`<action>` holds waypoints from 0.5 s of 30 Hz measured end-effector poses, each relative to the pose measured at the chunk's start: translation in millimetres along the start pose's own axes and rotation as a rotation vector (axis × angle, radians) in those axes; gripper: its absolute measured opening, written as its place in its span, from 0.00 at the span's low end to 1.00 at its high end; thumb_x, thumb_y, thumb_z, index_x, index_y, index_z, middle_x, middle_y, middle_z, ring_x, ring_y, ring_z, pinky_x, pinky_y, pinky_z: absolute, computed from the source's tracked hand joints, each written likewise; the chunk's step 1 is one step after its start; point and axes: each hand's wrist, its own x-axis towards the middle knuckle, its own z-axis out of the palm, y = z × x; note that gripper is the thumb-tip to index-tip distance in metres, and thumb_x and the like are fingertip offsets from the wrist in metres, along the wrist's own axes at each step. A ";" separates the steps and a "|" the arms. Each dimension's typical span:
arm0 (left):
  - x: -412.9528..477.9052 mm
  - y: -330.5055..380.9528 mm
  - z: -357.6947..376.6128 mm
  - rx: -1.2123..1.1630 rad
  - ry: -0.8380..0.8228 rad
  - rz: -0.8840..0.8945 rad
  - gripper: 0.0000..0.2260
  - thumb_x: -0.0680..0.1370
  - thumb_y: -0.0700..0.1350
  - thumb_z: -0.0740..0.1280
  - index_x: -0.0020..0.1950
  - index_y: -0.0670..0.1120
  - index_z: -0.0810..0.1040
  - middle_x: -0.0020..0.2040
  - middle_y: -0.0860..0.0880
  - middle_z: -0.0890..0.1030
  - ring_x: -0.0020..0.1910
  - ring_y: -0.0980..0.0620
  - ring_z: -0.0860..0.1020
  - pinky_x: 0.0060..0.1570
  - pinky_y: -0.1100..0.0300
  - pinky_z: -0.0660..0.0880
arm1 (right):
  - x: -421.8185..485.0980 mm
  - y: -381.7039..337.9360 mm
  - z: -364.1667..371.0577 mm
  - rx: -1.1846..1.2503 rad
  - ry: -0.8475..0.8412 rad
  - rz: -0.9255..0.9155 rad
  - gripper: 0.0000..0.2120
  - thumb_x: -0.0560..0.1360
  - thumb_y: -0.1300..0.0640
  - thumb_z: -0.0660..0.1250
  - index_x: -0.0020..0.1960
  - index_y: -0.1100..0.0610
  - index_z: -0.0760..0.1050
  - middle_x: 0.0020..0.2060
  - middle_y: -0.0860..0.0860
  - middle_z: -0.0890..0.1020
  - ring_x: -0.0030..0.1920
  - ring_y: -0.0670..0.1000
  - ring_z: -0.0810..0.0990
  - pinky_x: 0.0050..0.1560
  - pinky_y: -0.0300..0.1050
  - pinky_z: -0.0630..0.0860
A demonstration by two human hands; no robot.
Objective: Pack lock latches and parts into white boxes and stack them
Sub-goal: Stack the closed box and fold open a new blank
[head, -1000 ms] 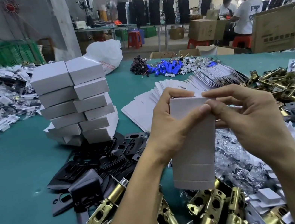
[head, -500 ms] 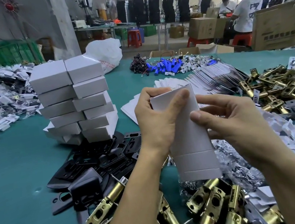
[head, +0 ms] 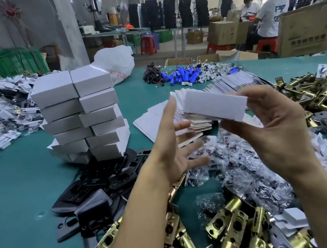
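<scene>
Box (head: 214, 105) closed, in R hand (head: 279, 129).

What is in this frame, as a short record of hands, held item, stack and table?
Holding: right hand grips white box by its right end
Free: left hand open, fingers spread, beside the box's left end; contact unclear
Stacked: stack of white boxes, two columns, on green table
Loose: black plates and brass latches nearer the person
</scene>
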 end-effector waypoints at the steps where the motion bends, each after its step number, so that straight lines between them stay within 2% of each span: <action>1: -1.6 0.0 -2.3 -0.034 -0.089 -0.083 0.45 0.62 0.74 0.66 0.68 0.43 0.73 0.64 0.40 0.77 0.56 0.38 0.82 0.48 0.40 0.82 | -0.6 0.1 2.8 0.025 -0.004 -0.011 0.20 0.68 0.71 0.73 0.55 0.56 0.74 0.55 0.54 0.82 0.63 0.53 0.79 0.64 0.55 0.76; 2: -2.8 -0.1 -3.5 -0.070 -0.204 -0.132 0.45 0.64 0.73 0.66 0.70 0.43 0.73 0.64 0.38 0.78 0.54 0.37 0.82 0.49 0.40 0.81 | -1.6 -1.0 6.6 0.070 -0.023 -0.005 0.22 0.68 0.76 0.71 0.54 0.56 0.73 0.57 0.53 0.81 0.64 0.52 0.79 0.62 0.55 0.78; 4: -4.4 1.8 -6.4 -0.167 -0.398 -0.135 0.38 0.69 0.73 0.65 0.64 0.44 0.80 0.59 0.38 0.81 0.54 0.37 0.81 0.56 0.36 0.78 | -5.1 -3.6 16.8 0.134 -0.090 0.056 0.26 0.67 0.81 0.68 0.53 0.54 0.73 0.60 0.48 0.80 0.62 0.47 0.80 0.49 0.50 0.84; 6: -7.4 4.3 -9.7 -0.263 -0.500 -0.116 0.33 0.69 0.72 0.67 0.59 0.47 0.84 0.58 0.41 0.81 0.56 0.39 0.79 0.62 0.31 0.71 | -9.6 -3.7 26.2 0.099 -0.154 0.115 0.29 0.67 0.83 0.66 0.52 0.51 0.74 0.63 0.45 0.78 0.58 0.39 0.80 0.37 0.47 0.84; 7: -8.2 5.2 -11.5 -0.302 -0.535 -0.112 0.32 0.68 0.71 0.69 0.60 0.47 0.83 0.60 0.41 0.80 0.58 0.39 0.78 0.63 0.30 0.69 | -11.2 -2.3 28.8 0.085 -0.176 0.143 0.30 0.67 0.83 0.65 0.52 0.50 0.74 0.65 0.44 0.77 0.58 0.36 0.79 0.37 0.47 0.84; 8: -8.7 5.6 -12.8 -0.344 -0.558 -0.099 0.33 0.68 0.70 0.70 0.63 0.46 0.81 0.62 0.42 0.78 0.61 0.38 0.76 0.64 0.30 0.68 | -11.2 -1.4 30.2 0.052 -0.199 0.154 0.30 0.67 0.83 0.66 0.52 0.50 0.75 0.66 0.43 0.76 0.59 0.34 0.77 0.41 0.45 0.84; 9: -8.6 6.0 -13.4 -0.391 -0.560 -0.077 0.34 0.69 0.68 0.70 0.65 0.45 0.78 0.62 0.42 0.78 0.62 0.38 0.76 0.62 0.32 0.70 | -9.6 -0.6 30.8 -0.020 -0.224 0.145 0.30 0.67 0.82 0.66 0.53 0.49 0.75 0.67 0.42 0.75 0.62 0.31 0.73 0.49 0.40 0.82; 10: -8.2 6.4 -13.1 -0.429 -0.525 -0.050 0.35 0.69 0.67 0.70 0.67 0.44 0.76 0.60 0.42 0.79 0.60 0.38 0.77 0.59 0.35 0.74 | -7.9 -0.3 31.3 -0.138 -0.246 0.126 0.30 0.67 0.80 0.66 0.54 0.47 0.75 0.66 0.40 0.74 0.65 0.30 0.69 0.58 0.33 0.76; 11: -7.7 6.9 -12.3 -0.440 -0.460 -0.021 0.34 0.69 0.65 0.71 0.67 0.44 0.74 0.56 0.41 0.81 0.56 0.39 0.80 0.54 0.37 0.78 | -6.0 1.4 31.8 -0.263 -0.262 0.121 0.32 0.68 0.79 0.65 0.57 0.45 0.75 0.66 0.38 0.73 0.67 0.31 0.66 0.65 0.29 0.67; 12: -7.0 7.6 -11.2 -0.419 -0.383 0.009 0.33 0.69 0.63 0.72 0.66 0.44 0.75 0.51 0.41 0.82 0.50 0.40 0.82 0.50 0.38 0.80 | -5.0 5.2 31.2 -0.370 -0.256 0.129 0.33 0.69 0.77 0.64 0.60 0.43 0.74 0.65 0.38 0.72 0.68 0.34 0.65 0.67 0.30 0.62; 13: -6.6 8.4 -9.7 -0.379 -0.309 0.039 0.32 0.68 0.62 0.74 0.64 0.44 0.76 0.47 0.41 0.83 0.46 0.41 0.83 0.47 0.38 0.81 | -5.6 9.4 30.6 -0.435 -0.236 0.170 0.32 0.71 0.75 0.63 0.64 0.43 0.72 0.64 0.38 0.73 0.68 0.38 0.67 0.68 0.34 0.63; 14: -6.9 9.0 -8.0 -0.338 -0.237 0.068 0.30 0.66 0.61 0.75 0.61 0.44 0.76 0.44 0.42 0.83 0.43 0.41 0.84 0.46 0.36 0.81 | -6.4 11.5 30.5 -0.463 -0.215 0.249 0.27 0.74 0.71 0.63 0.64 0.44 0.71 0.62 0.40 0.74 0.65 0.43 0.72 0.65 0.39 0.69; 15: -6.9 9.7 -7.4 -0.306 -0.164 0.098 0.30 0.64 0.60 0.77 0.59 0.44 0.77 0.42 0.42 0.83 0.41 0.41 0.84 0.45 0.35 0.80 | -6.8 12.6 30.5 -0.450 -0.199 0.354 0.19 0.77 0.65 0.64 0.61 0.45 0.71 0.57 0.42 0.77 0.59 0.46 0.77 0.58 0.44 0.76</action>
